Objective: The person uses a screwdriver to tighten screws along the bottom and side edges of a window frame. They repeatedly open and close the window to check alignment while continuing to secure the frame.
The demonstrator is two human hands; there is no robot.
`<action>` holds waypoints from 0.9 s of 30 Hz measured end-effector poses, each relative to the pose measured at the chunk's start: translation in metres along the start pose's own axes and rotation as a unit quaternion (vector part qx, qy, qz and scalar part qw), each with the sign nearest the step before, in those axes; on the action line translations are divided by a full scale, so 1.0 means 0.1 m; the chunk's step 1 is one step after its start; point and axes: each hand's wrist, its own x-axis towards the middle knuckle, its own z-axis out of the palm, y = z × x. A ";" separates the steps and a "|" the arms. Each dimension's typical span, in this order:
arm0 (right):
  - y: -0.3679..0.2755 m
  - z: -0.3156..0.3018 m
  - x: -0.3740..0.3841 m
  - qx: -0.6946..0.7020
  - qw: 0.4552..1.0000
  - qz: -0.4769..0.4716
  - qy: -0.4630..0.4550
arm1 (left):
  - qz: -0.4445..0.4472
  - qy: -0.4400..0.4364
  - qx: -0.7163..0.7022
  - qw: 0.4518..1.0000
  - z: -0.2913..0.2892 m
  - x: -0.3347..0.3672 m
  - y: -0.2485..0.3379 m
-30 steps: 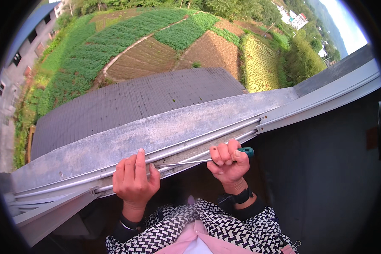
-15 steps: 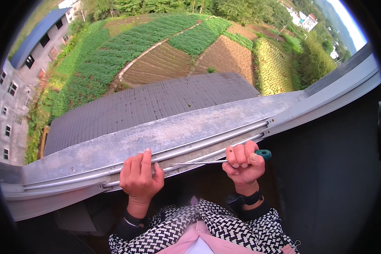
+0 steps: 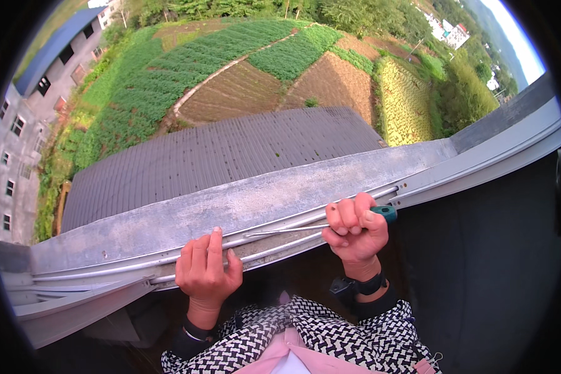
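Note:
My right hand [image 3: 356, 230] is closed round a screwdriver [image 3: 385, 214] with a dark green handle and a long thin metal shaft. The shaft points left across the metal window track [image 3: 293, 239], its tip close to the far rail, a little right of my left fingers. My left hand [image 3: 207, 271] lies over the track with its fingers stretched forward and the thumb apart. Its fingertips reach the rails, and I see nothing held in it. Grey-brown dirt shows in the channel between the rails.
Beyond the track runs a weathered concrete ledge [image 3: 255, 196], dropping off toward a corrugated grey roof [image 3: 230, 162] and fields. Window frame members rise at right [image 3: 486, 159] and lower left [image 3: 81, 308]. A dark panel [image 3: 480, 268] stands at right.
My right hand has moved slightly up and away, carrying the screwdriver tip from the near part of the channel to the far rail. My left hand stays nearly in place.

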 end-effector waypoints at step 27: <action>-0.06 -0.11 0.25 0.046 0.987 0.151 0.003 | 0.003 -0.044 0.037 0.998 -0.01 -0.02 -0.02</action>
